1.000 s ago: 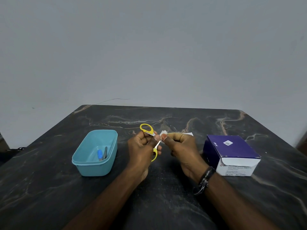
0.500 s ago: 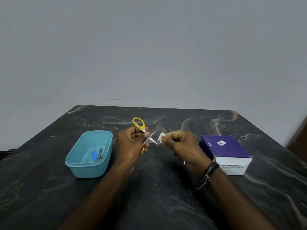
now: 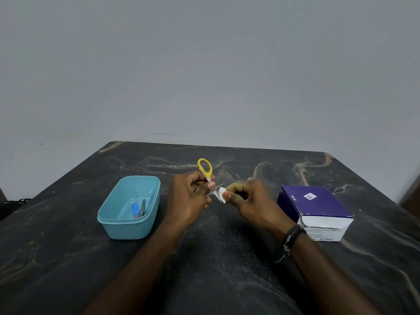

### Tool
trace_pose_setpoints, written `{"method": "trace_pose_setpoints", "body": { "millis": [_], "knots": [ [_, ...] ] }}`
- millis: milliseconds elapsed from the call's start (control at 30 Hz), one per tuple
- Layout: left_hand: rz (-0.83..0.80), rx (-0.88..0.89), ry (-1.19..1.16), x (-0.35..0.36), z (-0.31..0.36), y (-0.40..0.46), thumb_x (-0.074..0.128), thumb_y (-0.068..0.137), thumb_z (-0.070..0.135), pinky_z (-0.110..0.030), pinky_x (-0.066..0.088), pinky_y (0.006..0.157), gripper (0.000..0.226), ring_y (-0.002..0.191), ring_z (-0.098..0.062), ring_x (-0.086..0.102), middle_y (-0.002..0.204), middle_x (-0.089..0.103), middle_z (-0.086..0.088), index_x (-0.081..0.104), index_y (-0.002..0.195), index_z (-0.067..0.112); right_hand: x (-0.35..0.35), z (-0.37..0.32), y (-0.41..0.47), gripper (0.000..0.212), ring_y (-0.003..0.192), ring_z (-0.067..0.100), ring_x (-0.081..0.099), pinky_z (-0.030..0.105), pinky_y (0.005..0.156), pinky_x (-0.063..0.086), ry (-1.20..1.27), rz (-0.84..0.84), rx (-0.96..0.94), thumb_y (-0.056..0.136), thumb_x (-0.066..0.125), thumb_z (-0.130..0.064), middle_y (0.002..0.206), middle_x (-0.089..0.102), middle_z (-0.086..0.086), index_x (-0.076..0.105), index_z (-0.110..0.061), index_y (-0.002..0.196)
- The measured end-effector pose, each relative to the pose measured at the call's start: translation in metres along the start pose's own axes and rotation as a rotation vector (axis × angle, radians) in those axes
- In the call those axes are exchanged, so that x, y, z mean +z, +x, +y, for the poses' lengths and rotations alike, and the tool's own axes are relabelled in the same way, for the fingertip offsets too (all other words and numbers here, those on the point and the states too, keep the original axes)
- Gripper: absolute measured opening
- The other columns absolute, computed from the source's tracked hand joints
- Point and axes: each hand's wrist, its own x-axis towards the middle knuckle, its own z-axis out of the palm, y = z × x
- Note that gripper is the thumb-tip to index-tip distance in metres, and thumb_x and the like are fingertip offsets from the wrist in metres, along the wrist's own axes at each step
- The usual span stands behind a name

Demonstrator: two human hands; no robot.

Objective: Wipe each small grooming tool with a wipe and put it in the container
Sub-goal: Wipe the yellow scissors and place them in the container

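My left hand [image 3: 189,196] grips small scissors with yellow handles [image 3: 205,166] above the middle of the dark table; one handle loop sticks up, and the thin blades point right. My right hand [image 3: 248,201] pinches a small white wipe [image 3: 221,193] between thumb and forefinger, at the blades. To the left stands a light blue container [image 3: 113,220]. Inside it lie a tool with a blue part [image 3: 135,209] and a slim grey tool [image 3: 143,206].
A purple and white box of alcohol wipes [image 3: 318,209] stands on the table to the right of my hands. The dark marbled table [image 3: 227,269] reaches back to a plain grey wall. A dark bracelet circles my right wrist.
The wipe came off the scissor blades half a second ago and now sits against them again. The scissors have turned so the blades point right.
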Motion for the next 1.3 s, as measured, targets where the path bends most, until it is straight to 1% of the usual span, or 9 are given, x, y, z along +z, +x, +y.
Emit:
{"method": "trace_pose_setpoints", "body": {
  "millis": [233,433,533,700,800,933,1033,1200,1300],
  "knots": [
    [0.001,-0.012,-0.024,0.000,-0.002,0.000,0.066,0.088,0.006,-0.024,0.050,0.047,0.009,0.049,-0.009,0.058,0.085,0.072,-0.018,0.069,0.085,0.014,0.000,0.002,0.001,0.018,0.057,0.000,0.048,0.020,0.057,0.041,-0.015,0.048,0.004,0.093,0.063,-0.022,0.066,0.065,-0.004,0.073,-0.015,0.081],
    [-0.002,-0.003,-0.006,0.000,-0.003,0.000,0.067,0.089,0.008,-0.027,0.052,0.049,0.012,0.050,-0.010,0.058,0.088,0.074,-0.015,0.069,0.084,0.018,0.002,0.000,-0.001,0.018,0.061,0.000,0.050,0.017,0.060,0.041,-0.024,-0.050,-0.064,0.094,0.062,-0.022,0.066,0.064,-0.008,0.071,-0.020,0.079],
    [-0.006,0.001,-0.007,0.000,-0.003,0.000,0.067,0.088,0.006,-0.025,0.050,0.047,0.011,0.049,-0.010,0.057,0.086,0.073,-0.019,0.069,0.085,0.016,0.003,-0.001,-0.001,0.019,0.064,0.003,0.051,0.021,0.063,0.042,-0.008,-0.090,-0.055,0.095,0.060,-0.022,0.071,0.066,0.001,0.072,-0.014,0.082],
    [-0.046,0.004,-0.018,0.001,-0.002,-0.002,0.066,0.088,0.004,-0.026,0.049,0.047,0.005,0.048,-0.008,0.057,0.071,0.068,-0.016,0.070,0.087,0.007,0.009,-0.003,-0.002,0.022,0.071,0.002,0.058,0.020,0.068,0.046,0.144,-0.080,-0.052,0.093,0.063,-0.018,0.076,0.071,-0.009,0.073,-0.033,0.080],
    [-0.039,-0.005,-0.043,0.001,-0.001,-0.002,0.065,0.088,0.003,-0.024,0.049,0.046,0.006,0.048,-0.008,0.056,0.072,0.068,-0.017,0.070,0.088,0.007,0.012,-0.005,-0.002,0.016,0.078,0.003,0.062,0.021,0.075,0.050,0.224,-0.083,-0.004,0.094,0.062,-0.017,0.083,0.075,-0.004,0.076,-0.018,0.085],
    [0.012,-0.041,-0.119,-0.001,0.001,-0.001,0.067,0.088,0.004,-0.023,0.048,0.045,0.005,0.048,-0.010,0.056,0.068,0.066,-0.011,0.070,0.089,0.007,0.010,-0.008,-0.003,0.023,0.052,-0.005,0.049,0.007,0.057,0.036,0.259,-0.090,0.065,0.095,0.061,-0.014,0.053,0.060,-0.016,0.068,-0.014,0.073],
    [0.012,-0.061,-0.145,-0.001,0.001,-0.001,0.067,0.087,0.004,-0.023,0.048,0.045,0.004,0.047,-0.010,0.056,0.066,0.064,-0.009,0.070,0.088,0.007,0.009,-0.006,-0.003,0.023,0.046,-0.005,0.046,0.004,0.050,0.033,0.273,-0.089,0.075,0.095,0.060,-0.011,0.047,0.056,-0.018,0.067,-0.012,0.074],
    [-0.039,-0.073,-0.122,0.002,0.000,-0.004,0.066,0.088,0.002,-0.025,0.047,0.045,0.004,0.047,-0.010,0.054,0.065,0.064,-0.010,0.069,0.088,0.005,0.013,-0.007,-0.004,0.018,0.059,-0.007,0.055,0.005,0.059,0.039,0.321,-0.049,0.046,0.093,0.062,-0.009,0.072,0.070,-0.008,0.075,-0.001,0.084],
    [-0.034,-0.081,-0.133,0.002,0.001,-0.004,0.066,0.088,0.003,-0.025,0.048,0.045,0.004,0.047,-0.010,0.054,0.066,0.064,-0.011,0.070,0.089,0.005,0.014,-0.008,-0.004,0.019,0.058,-0.006,0.054,0.006,0.057,0.038,0.321,-0.031,0.041,0.094,0.061,-0.011,0.073,0.069,-0.002,0.075,0.000,0.089]
  ]
}}
